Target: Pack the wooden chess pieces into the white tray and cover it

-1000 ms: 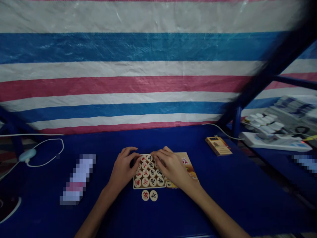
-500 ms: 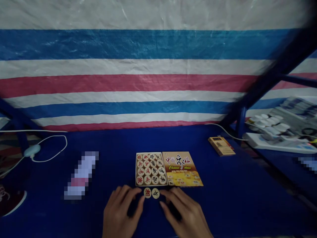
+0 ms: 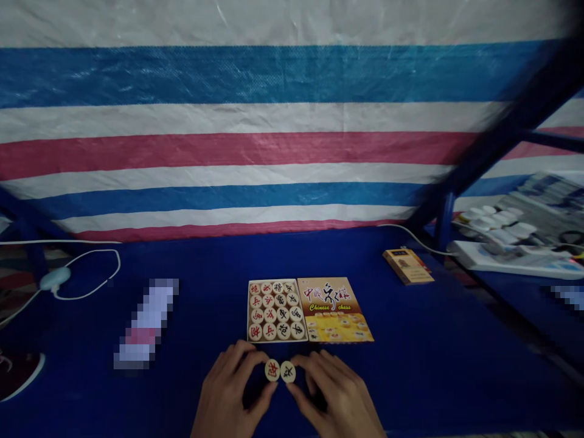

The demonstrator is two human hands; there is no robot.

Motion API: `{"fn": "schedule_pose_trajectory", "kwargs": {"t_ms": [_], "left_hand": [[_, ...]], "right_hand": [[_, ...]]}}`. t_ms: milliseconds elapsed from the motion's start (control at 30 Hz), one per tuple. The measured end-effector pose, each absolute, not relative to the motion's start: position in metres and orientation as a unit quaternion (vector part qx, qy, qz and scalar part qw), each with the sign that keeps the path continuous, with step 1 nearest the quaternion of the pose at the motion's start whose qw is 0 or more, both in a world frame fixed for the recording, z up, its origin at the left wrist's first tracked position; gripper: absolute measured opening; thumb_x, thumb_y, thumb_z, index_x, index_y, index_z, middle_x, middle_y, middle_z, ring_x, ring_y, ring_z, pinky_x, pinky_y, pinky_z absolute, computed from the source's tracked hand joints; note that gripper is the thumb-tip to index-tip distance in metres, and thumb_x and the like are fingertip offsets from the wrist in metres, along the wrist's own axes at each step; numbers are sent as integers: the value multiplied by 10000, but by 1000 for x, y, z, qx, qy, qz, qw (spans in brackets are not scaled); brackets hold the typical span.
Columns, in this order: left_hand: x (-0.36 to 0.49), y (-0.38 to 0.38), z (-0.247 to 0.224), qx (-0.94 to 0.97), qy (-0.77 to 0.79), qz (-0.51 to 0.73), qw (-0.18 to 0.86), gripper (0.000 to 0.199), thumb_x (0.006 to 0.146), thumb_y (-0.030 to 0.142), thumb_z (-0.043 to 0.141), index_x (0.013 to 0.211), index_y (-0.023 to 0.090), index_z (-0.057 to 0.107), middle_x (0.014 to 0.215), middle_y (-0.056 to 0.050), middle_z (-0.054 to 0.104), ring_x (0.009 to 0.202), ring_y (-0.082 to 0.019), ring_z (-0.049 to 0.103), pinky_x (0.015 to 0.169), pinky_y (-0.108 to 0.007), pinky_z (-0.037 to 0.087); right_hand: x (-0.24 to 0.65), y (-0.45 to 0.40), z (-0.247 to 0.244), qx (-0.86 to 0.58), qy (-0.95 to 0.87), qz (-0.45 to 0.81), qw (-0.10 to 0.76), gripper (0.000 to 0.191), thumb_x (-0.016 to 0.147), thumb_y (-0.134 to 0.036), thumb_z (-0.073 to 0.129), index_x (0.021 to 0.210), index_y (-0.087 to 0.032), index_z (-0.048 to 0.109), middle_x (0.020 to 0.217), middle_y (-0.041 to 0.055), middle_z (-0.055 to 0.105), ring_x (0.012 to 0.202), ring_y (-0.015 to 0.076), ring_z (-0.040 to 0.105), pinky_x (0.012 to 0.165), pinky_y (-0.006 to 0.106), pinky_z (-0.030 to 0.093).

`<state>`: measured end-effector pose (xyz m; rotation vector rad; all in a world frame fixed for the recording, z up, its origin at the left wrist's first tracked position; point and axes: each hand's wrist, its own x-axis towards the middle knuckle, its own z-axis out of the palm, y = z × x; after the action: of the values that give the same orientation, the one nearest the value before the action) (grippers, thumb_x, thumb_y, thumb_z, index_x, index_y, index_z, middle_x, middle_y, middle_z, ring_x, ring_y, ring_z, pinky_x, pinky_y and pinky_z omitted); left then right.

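Between the thumb and forefinger of my left hand (image 3: 239,386) is a round Chinese chess piece with a red character (image 3: 272,370). My right hand (image 3: 335,389) pinches a second piece, this one with a black character (image 3: 288,371). The two pieces are side by side, almost touching, on the near side of an open box (image 3: 306,340). Rows of red and black pieces (image 3: 270,315) fill that box. Against its right side lies the printed Chinese chess lid (image 3: 337,311). Whether the two pinched pieces touch the table cannot be made out.
A blurred-out flat object (image 3: 146,323) lies left on the blue table (image 3: 205,258). A yellow-brown small box (image 3: 407,266) sits at the back right, near a white power strip (image 3: 515,258). White cable (image 3: 119,267) loops at the left, and a shoe (image 3: 20,371) shows below it.
My hands have closed in on the two chess pieces from either side and now pinch them. Both pieces have shifted slightly toward me, away from the box.
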<state>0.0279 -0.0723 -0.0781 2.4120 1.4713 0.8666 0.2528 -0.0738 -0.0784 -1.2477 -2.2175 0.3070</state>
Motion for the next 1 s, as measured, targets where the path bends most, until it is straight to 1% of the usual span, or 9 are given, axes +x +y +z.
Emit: {"fn": "schedule_pose_trajectory", "kwargs": {"t_ms": [67, 133, 300, 367, 500, 600, 767, 900, 1000], "left_hand": [[27, -71, -78, 822, 484, 281, 105, 199, 849, 319, 732, 1006, 259, 625, 971, -30, 665, 833, -206, 685, 678, -338, 579], [26, -69, -77, 830, 475, 271, 111, 239, 818, 341, 765, 1002, 267, 632, 971, -25, 664, 834, -210, 686, 677, -340, 576], [26, -70, -76, 821, 487, 270, 128, 246, 843, 328, 749, 1060, 286, 640, 997, -23, 666, 838, -204, 683, 689, -339, 573], [25, -71, -75, 812, 492, 277, 145, 249, 860, 324, 737, 1082, 283, 634, 1023, -30, 663, 867, -207, 682, 714, -346, 579], [20, -73, -78, 799, 498, 280, 188, 231, 867, 277, 729, 1079, 274, 636, 1073, -38, 648, 899, -199, 674, 741, -340, 584], [18, -74, -82, 794, 498, 285, 203, 228, 872, 260, 724, 1085, 284, 648, 1071, -36, 641, 931, -198, 666, 767, -339, 583], [19, -73, -81, 800, 490, 290, 189, 245, 870, 279, 732, 1104, 304, 665, 1066, -28, 652, 955, -213, 662, 792, -364, 574], [19, -77, -79, 793, 494, 295, 201, 212, 892, 279, 716, 1097, 302, 664, 1060, -18, 669, 928, -199, 664, 784, -353, 569], [21, -80, -73, 772, 492, 327, 235, 228, 917, 260, 692, 1134, 311, 648, 1058, 0, 686, 856, -158, 669, 718, -295, 569]], "right_hand": [[251, -73, -78, -473, -821, 118, 297, 155, 956, -253, 571, 1087, -231, 652, 758, -10, 680, 666, 178, 674, 720, 366, 592], [251, -73, -78, -475, -819, 114, 300, 182, 953, -254, 567, 1110, -231, 654, 809, 2, 708, 701, 186, 693, 719, 356, 590], [253, -74, -81, -469, -831, 91, 285, 316, 959, -278, 578, 1270, -240, 619, 916, 13, 747, 797, 203, 723, 809, 377, 595], [254, -75, -82, -473, -831, 105, 273, 292, 968, -285, 575, 1252, -249, 635, 910, 11, 739, 813, 196, 720, 817, 370, 590], [253, -75, -81, -495, -815, 142, 263, 218, 982, -328, 569, 1157, -252, 674, 833, 12, 697, 756, 184, 684, 731, 350, 573], [253, -76, -81, -503, -810, 150, 261, 218, 987, -337, 570, 1170, -270, 669, 859, 19, 687, 802, 199, 685, 778, 381, 569], [254, -78, -80, -499, -812, 162, 255, 234, 996, -324, 574, 1218, -293, 644, 922, 19, 689, 867, 212, 691, 828, 406, 562], [252, -79, -76, -486, -808, 187, 276, 210, 990, -303, 590, 1188, -268, 651, 906, 23, 678, 837, 192, 676, 721, 338, 553], [251, -77, -67, -481, -798, 185, 311, 204, 973, -279, 617, 1173, -262, 655, 836, 8, 652, 763, 169, 649, 686, 320, 536]]}}
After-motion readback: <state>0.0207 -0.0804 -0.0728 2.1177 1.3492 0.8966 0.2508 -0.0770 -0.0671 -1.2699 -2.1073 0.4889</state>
